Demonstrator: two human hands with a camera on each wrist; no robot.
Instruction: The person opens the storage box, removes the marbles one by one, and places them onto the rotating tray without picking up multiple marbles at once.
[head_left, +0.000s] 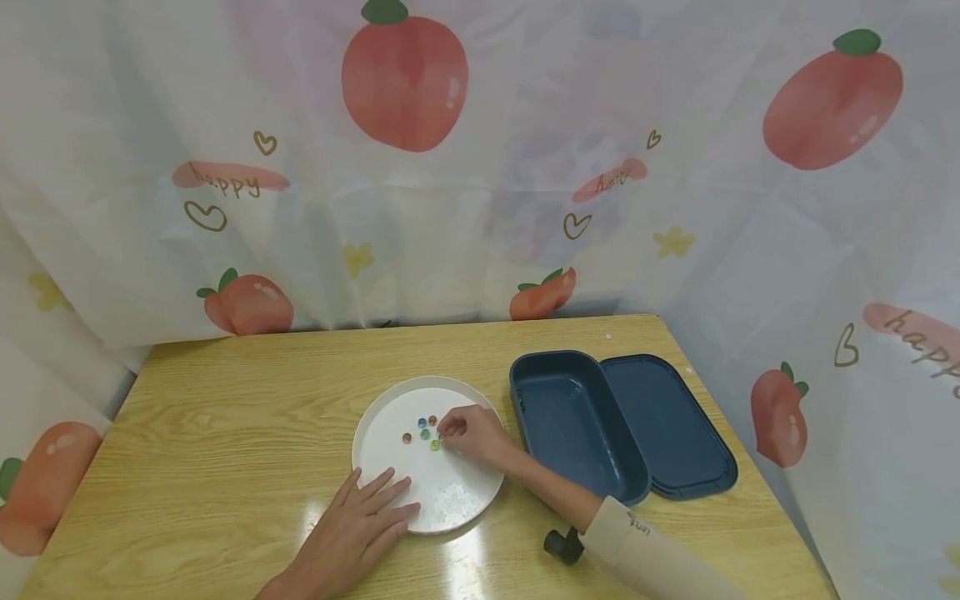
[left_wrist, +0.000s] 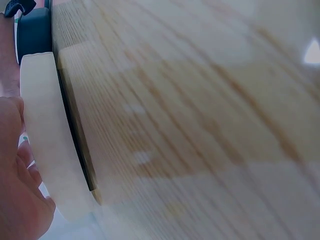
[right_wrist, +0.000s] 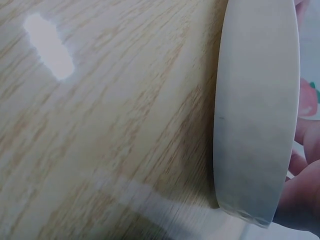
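Observation:
A round white tray (head_left: 457,500) lies on the table, with several small glass marbles on it: a blue marble (head_left: 422,423), a green marble (head_left: 425,434), a yellow-green marble (head_left: 435,445) and brownish ones, including a brown marble (head_left: 407,437). My right hand (head_left: 471,435) reaches over the tray from the right. Its thumb and fingertips pinch what looks like a small marble, mostly hidden by the fingers. With fingers spread, my left hand (head_left: 367,527) rests on the tray's near left rim. Both wrist views show the tray's outer wall (left_wrist: 55,135) with fingers beyond it.
An open dark blue box (head_left: 573,417) stands right of the tray, beneath my right forearm. Its matching lid (head_left: 671,425) lies flat beside it. The wooden table (head_left: 247,417) meets a fruit-printed curtain (head_left: 450,217) at the back. A black wrist mount (head_left: 562,546) hangs below the right sleeve.

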